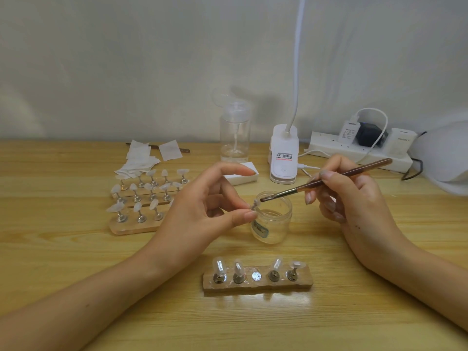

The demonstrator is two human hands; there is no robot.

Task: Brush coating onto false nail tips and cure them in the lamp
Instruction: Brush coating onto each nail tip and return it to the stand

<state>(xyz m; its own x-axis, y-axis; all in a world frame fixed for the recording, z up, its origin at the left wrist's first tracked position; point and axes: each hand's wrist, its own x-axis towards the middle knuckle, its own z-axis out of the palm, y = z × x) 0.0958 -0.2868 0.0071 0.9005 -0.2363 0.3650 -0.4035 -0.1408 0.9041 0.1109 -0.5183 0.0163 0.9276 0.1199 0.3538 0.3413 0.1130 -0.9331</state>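
Note:
My left hand [202,211] pinches a small metal stand with a clear nail tip [255,205] between thumb and middle finger, held over the rim of an open clear jar [274,220]. My right hand [347,191] grips a brown-handled brush [326,181]; its bristles touch the held tip. In front of me a wooden holder [258,283] carries several nail tips on stands, with one bare magnet in the middle. A white curing lamp [445,158] shows partly at the right edge.
Other wooden holders [136,224] with many tips stand at the left, behind them white wipes [139,158]. A clear pump bottle [234,133], a white clip desk lamp [283,155], a white block [243,176] and a power strip [354,148] sit toward the wall.

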